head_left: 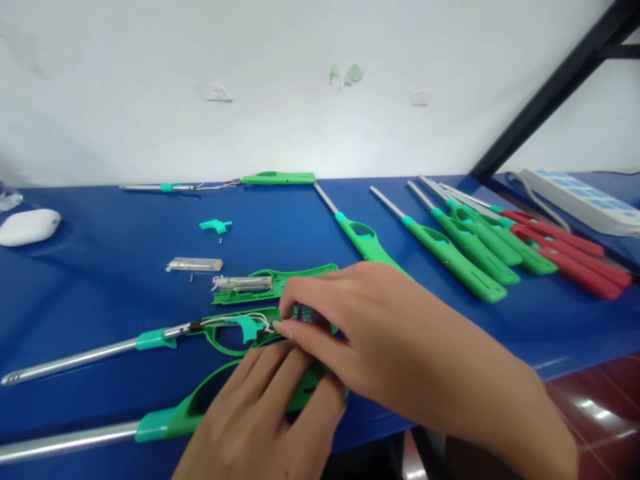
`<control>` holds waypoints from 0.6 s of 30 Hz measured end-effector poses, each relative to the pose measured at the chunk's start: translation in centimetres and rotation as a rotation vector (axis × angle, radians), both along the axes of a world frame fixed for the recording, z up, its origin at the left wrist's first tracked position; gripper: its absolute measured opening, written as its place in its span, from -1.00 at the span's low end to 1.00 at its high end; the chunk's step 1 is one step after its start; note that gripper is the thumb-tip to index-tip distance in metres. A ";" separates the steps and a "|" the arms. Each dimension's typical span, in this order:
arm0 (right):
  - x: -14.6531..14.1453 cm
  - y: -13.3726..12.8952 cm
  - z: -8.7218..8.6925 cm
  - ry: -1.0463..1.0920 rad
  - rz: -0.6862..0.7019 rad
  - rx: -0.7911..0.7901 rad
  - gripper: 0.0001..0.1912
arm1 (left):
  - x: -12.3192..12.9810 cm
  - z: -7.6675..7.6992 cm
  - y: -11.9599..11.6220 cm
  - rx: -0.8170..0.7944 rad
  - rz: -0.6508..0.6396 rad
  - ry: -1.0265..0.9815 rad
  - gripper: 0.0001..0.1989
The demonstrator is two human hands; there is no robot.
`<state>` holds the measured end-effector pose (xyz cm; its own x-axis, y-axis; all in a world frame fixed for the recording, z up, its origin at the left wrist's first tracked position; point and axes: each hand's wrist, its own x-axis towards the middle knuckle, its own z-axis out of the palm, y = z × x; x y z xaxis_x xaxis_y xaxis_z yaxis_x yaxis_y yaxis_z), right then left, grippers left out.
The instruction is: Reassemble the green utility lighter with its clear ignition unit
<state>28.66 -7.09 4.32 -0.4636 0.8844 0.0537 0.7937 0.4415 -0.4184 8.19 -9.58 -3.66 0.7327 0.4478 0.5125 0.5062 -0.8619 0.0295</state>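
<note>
In the head view, my right hand [360,320] is closed in a pinch at the handle end of an opened gas lighter [220,337]. A small dark, greenish part [303,313] shows between its thumb and bent fingers; its kind is unclear. Thin white wires and a teal trigger lie in the green half shell beside the fingertips. My left hand [265,420] is bent over the near edge of that shell, gripping it, and reaches across a whole green lighter [165,423] in front. Behind, another half shell [300,273] carries a clear fuel tank [245,283]. My hands hide the handle ends.
Another clear tank [197,264], a loose teal trigger [216,226] and tiny parts lie at centre left. A disassembled lighter [277,178] lies along the wall. Several green lighters [445,257] and red ones [580,260] line the right, near a power strip [575,197]. A white case [30,227] sits left.
</note>
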 end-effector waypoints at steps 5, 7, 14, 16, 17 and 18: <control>0.0 0.1 0.1 0.008 -0.002 -0.007 -0.74 | 0.1 -0.1 0.0 -0.003 0.017 -0.003 -0.60; -0.1 0.1 0.1 0.005 0.001 -0.012 -0.73 | 0.1 -0.1 0.0 -0.003 0.009 -0.001 -0.59; 0.0 -0.1 0.2 0.020 -0.009 -0.021 -0.74 | -0.2 -0.2 -0.1 0.000 0.000 -0.013 -0.56; 0.0 0.0 0.2 0.023 -0.010 -0.033 -0.74 | -0.3 -0.2 -0.1 -0.017 -0.001 -0.007 -0.54; 0.0 0.1 0.2 0.022 -0.011 -0.037 -0.75 | -0.3 -0.2 -0.1 -0.022 -0.002 -0.005 -0.53; 0.0 0.1 0.2 0.022 -0.012 -0.035 -0.75 | -0.3 -0.2 -0.1 -0.029 -0.001 -0.002 -0.53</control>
